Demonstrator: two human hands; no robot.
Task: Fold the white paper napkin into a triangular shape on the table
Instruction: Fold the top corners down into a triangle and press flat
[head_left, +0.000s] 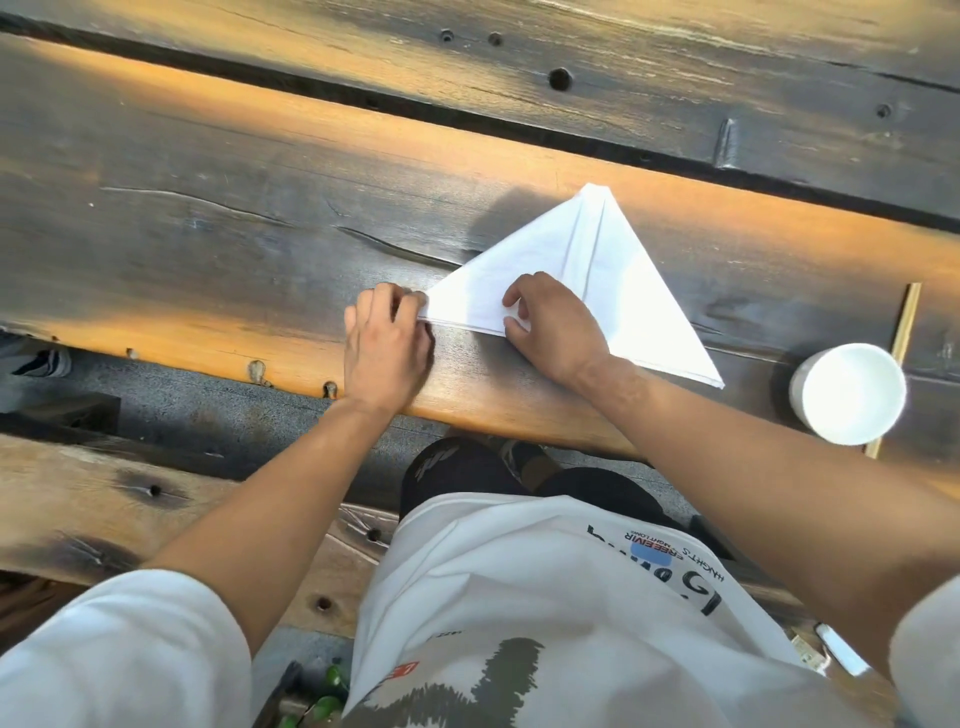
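Two bare hands on the job, one napkin, task looks mostly done. White paper napkin (618, 291) already lies as a flat triangle on the dark wooden table (208, 234), apex pointing away from the person, long folded edge running along the near side from the left corner down to the right corner, close to the table's near edge. Extra crease lines and a narrow flap show near the apex, so layers are stacked there; exact count not readable. Left hand (387, 348) sits at the napkin's left corner, fingers curled in over the tip, apparently pinching or pressing it against the wood; a true pinch versus a press can't be told from this angle. Right hand (553, 325) rests palm-down on the napkin near the middle of the long edge, fingers bent, fingertips pressing the paper flat, not lifting anything. Judgement: the main diagonal fold is in place and what's left is sharpening the crease along the long edge, squaring the corners, then letting go. Right corner looks slightly fanned, layers a bit offset, so may need aligning. White cup (852, 395) stands on the table to the right, near the napkin's right corner but apart from it, with a thin wooden stick (906, 322) lying just behind it. Neither is involved.
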